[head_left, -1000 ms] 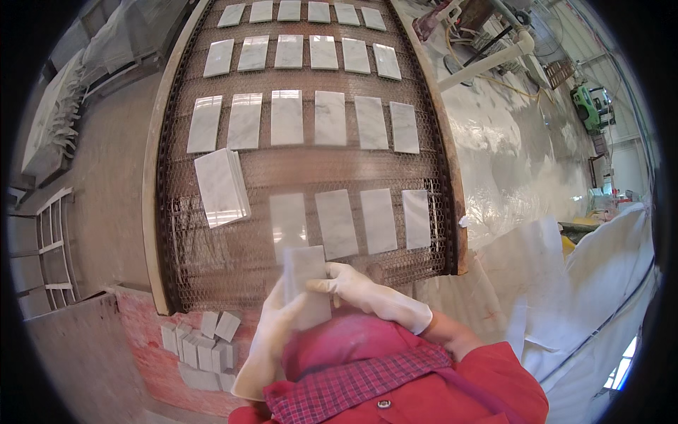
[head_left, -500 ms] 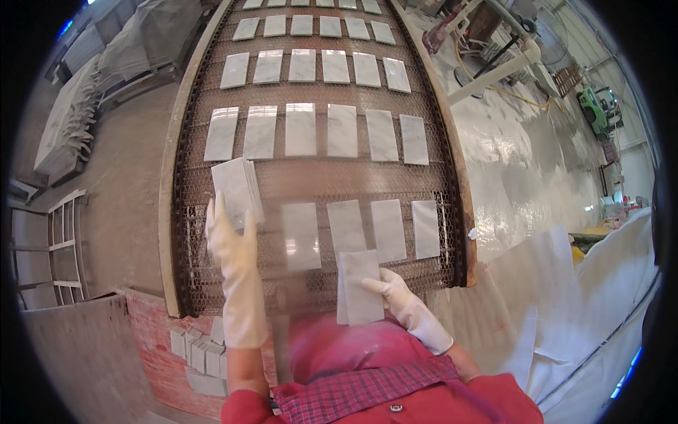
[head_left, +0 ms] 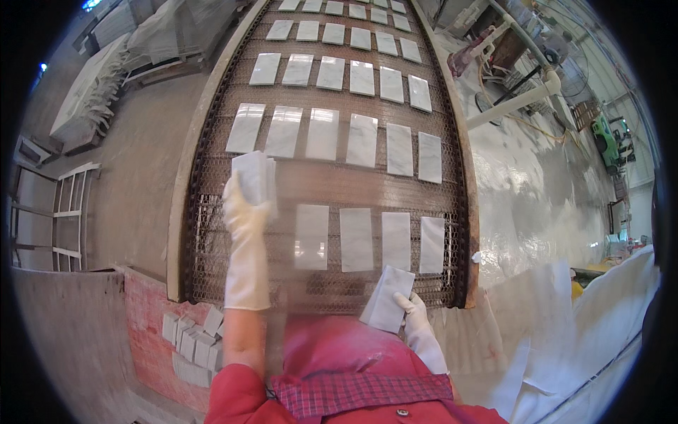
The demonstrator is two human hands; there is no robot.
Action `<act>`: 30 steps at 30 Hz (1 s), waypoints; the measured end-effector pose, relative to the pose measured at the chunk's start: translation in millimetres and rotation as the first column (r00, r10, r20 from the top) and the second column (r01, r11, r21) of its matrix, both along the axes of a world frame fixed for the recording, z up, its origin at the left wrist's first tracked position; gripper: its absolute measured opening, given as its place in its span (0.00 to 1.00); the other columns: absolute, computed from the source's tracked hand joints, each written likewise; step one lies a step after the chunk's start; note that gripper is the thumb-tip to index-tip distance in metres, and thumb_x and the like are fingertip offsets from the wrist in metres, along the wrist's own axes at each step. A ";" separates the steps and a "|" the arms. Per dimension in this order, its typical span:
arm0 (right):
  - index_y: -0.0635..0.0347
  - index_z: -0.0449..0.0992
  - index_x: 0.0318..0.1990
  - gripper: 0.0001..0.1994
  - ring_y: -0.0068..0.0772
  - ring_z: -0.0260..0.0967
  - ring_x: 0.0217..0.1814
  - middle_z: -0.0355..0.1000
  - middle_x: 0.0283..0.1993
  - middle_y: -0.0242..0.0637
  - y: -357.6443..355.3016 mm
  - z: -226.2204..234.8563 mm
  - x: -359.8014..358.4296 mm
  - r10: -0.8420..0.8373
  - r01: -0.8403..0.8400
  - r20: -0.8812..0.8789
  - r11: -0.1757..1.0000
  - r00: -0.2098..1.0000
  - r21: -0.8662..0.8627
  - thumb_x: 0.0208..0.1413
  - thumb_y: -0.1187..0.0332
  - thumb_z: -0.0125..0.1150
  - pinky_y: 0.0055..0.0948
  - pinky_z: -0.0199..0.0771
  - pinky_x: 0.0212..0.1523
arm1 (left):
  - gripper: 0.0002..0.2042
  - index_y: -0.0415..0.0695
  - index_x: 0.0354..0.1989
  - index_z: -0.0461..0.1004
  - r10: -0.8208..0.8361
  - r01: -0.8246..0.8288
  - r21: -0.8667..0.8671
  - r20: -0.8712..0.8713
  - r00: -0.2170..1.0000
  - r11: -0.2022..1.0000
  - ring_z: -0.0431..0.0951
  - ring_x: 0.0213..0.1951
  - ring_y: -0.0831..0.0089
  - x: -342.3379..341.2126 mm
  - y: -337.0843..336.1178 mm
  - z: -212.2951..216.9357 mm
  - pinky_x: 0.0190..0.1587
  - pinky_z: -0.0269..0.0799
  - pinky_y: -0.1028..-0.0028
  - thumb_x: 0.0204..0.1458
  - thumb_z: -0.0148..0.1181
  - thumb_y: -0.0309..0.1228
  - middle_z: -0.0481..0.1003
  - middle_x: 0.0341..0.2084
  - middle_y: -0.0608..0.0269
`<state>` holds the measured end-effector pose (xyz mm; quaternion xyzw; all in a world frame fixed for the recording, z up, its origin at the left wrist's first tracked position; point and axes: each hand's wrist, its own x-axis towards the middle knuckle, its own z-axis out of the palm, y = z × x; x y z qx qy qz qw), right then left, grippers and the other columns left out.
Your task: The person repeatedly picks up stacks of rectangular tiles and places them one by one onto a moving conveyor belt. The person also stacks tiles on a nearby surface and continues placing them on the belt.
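The gloved left hand [head_left: 246, 205] reaches out over the mesh conveyor belt [head_left: 212, 177], its grip closed on a white marble tile [head_left: 251, 177] held at the left end of the near row of tiles [head_left: 371, 239], in the empty slot there. The tile's long axis runs near to far, like its neighbours. The gloved right hand [head_left: 413, 311] stays close to the body at the belt's near edge, grasping a second tile [head_left: 387, 298], tilted. A stack of spare tiles [head_left: 191, 339] lies low at the left.
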<state>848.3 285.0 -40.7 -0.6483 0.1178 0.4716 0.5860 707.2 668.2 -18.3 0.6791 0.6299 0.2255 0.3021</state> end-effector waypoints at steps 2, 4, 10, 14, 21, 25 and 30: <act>0.68 0.70 0.62 0.25 0.39 0.79 0.55 0.77 0.56 0.43 -4.5 -7.0 -0.8 0.007 -0.007 0.003 1.000 1.000 -0.003 0.60 0.68 0.68 0.43 0.81 0.55 | 0.50 0.50 0.75 0.57 0.096 -0.034 -0.158 0.407 0.908 0.987 0.64 0.70 0.52 -18.4 0.6 2.1 0.74 0.61 0.59 0.39 0.72 0.18 0.60 0.73 0.50; 0.66 0.71 0.61 0.25 0.37 0.79 0.52 0.78 0.55 0.41 -8.4 -20.1 -1.2 0.030 -0.031 0.037 0.999 0.999 0.021 0.59 0.66 0.69 0.39 0.82 0.49 | 0.50 0.49 0.75 0.59 0.187 -0.044 -0.235 0.635 0.750 0.971 0.68 0.67 0.54 -38.3 -12.4 3.7 0.69 0.65 0.63 0.35 0.69 0.14 0.63 0.71 0.49; 0.60 0.75 0.60 0.23 0.25 0.78 0.43 0.80 0.50 0.34 -22.3 -59.9 5.3 0.119 -0.121 0.091 0.993 0.989 0.014 0.60 0.61 0.68 0.23 0.70 0.29 | 0.51 0.44 0.74 0.59 -0.182 0.230 -0.084 0.385 0.905 0.970 0.66 0.68 0.53 -97.7 -103.2 -0.4 0.71 0.62 0.61 0.31 0.71 0.19 0.63 0.69 0.50; 0.59 0.75 0.60 0.23 0.21 0.75 0.38 0.80 0.48 0.32 -19.3 -56.0 6.8 0.142 -0.139 0.073 0.990 0.987 -0.036 0.60 0.60 0.68 0.21 0.65 0.25 | 0.46 0.45 0.69 0.66 -0.590 0.596 -0.003 0.145 0.794 0.803 0.70 0.64 0.49 -97.2 -154.5 -12.5 0.68 0.67 0.60 0.32 0.76 0.24 0.71 0.61 0.48; 0.58 0.73 0.64 0.25 0.27 0.77 0.48 0.79 0.53 0.33 -3.6 -27.0 10.5 0.299 -0.277 0.074 0.936 0.952 -0.219 0.61 0.61 0.67 0.24 0.74 0.36 | 0.31 0.47 0.59 0.74 -0.862 0.876 0.194 -0.178 0.475 0.442 0.76 0.39 0.46 -75.0 -184.0 -32.4 0.41 0.75 0.50 0.40 0.63 0.24 0.73 0.58 0.45; 0.58 0.72 0.65 0.26 0.31 0.77 0.55 0.78 0.56 0.34 0.5 -16.7 6.0 0.232 -0.223 0.048 0.964 0.971 -0.146 0.61 0.61 0.68 0.29 0.78 0.48 | 0.30 0.50 0.63 0.72 -0.876 0.919 0.284 -0.321 0.360 0.273 0.75 0.43 0.42 -79.1 -168.9 -46.9 0.43 0.75 0.48 0.45 0.59 0.27 0.71 0.59 0.43; 0.59 0.72 0.64 0.27 0.30 0.77 0.54 0.78 0.55 0.34 -0.5 -22.8 4.1 0.160 -0.155 0.041 0.982 0.986 -0.107 0.60 0.60 0.70 0.30 0.78 0.49 | 0.27 0.46 0.61 0.72 -0.881 0.973 0.127 -0.415 0.226 0.190 0.76 0.47 0.40 -77.7 -159.5 -40.4 0.49 0.75 0.47 0.48 0.61 0.29 0.69 0.62 0.43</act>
